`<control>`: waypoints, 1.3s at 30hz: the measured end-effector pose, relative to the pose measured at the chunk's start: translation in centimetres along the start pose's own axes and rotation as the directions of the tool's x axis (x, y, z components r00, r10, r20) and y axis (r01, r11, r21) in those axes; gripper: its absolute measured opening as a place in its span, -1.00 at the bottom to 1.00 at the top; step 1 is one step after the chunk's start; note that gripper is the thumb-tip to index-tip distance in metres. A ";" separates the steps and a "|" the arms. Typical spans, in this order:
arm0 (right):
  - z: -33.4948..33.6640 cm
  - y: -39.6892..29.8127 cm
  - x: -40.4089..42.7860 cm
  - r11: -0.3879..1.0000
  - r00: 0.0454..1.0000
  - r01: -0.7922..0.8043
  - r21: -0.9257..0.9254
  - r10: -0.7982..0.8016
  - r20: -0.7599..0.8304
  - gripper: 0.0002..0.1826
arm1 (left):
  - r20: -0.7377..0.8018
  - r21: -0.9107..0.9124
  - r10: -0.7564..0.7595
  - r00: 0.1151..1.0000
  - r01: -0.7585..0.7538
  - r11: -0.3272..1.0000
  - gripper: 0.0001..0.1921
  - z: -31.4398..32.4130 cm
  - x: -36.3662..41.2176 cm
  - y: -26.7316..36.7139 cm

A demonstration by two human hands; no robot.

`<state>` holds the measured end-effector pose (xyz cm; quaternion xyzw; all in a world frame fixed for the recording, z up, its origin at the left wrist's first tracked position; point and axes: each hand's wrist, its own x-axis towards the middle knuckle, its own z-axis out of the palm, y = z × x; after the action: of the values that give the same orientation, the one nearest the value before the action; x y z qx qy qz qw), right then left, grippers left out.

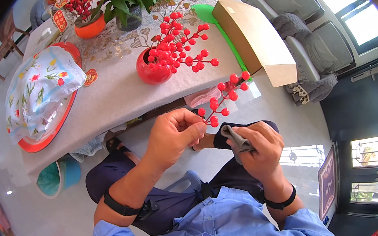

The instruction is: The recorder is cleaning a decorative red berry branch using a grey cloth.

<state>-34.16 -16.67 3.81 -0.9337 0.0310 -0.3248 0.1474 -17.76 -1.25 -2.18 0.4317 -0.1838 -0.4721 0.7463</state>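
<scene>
Pinched between the fingers of my left hand point(176, 133) is the stem end of an artificial red berry branch point(224, 101). Its berries point up and to the right, in front of the table's near edge. My right hand point(261, 148) grips a folded grey cloth point(235, 138) just below and right of the berries, apart from them. On the table stands a round red vase point(151, 71) with more red berry branches point(173, 49) spreading from it to the right.
A cardboard box point(253, 35) lies open at the table's right, beside a green fly swatter point(225, 35). Potted plants point(129, 5) stand at the back. A floral cloth point(41, 86) covers a red-rimmed tray point(36, 145) at left. Below is a blue bin point(70, 173).
</scene>
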 end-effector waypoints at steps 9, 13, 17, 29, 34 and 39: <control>0.3 -0.8 0.8 0.988 0.992 0.125 -0.088 -0.128 -0.024 -0.62 | 0.081 0.667 0.455 0.887 -0.388 0.636 -0.88 1.4 -1.3 0.4; 0.7 -1.8 0.6 0.997 0.996 -0.081 0.018 0.082 -0.028 -0.67 | 0.321 0.778 0.642 0.697 -0.580 0.241 -0.90 1.1 -1.3 0.3; 1.0 -2.6 0.1 0.942 0.943 -0.320 0.104 0.327 -0.061 -0.65 | 0.293 0.666 0.675 0.677 -0.651 0.364 -0.87 1.4 -1.4 0.1; 1.0 -2.5 -0.3 0.875 0.906 -0.416 0.247 0.424 0.023 -0.72 | 0.155 0.034 0.019 0.988 -0.025 0.999 -0.83 0.2 -0.8 -0.5; 1.2 -1.9 -0.7 0.127 0.585 -0.684 0.718 0.683 0.437 -0.81 | 0.221 0.108 0.017 0.975 -0.042 0.993 -0.86 -0.1 -0.6 -0.3; 0.2 0.7 -1.2 -0.157 0.478 -0.777 0.610 0.485 0.733 -0.79 | 0.346 0.336 0.090 0.934 -0.213 0.917 -0.88 -0.3 -0.7 1.2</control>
<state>-34.93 -17.15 2.72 -0.5352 0.2758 -0.0337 0.7977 -17.24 -0.24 -1.23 0.4647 -0.4222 -0.4334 0.6465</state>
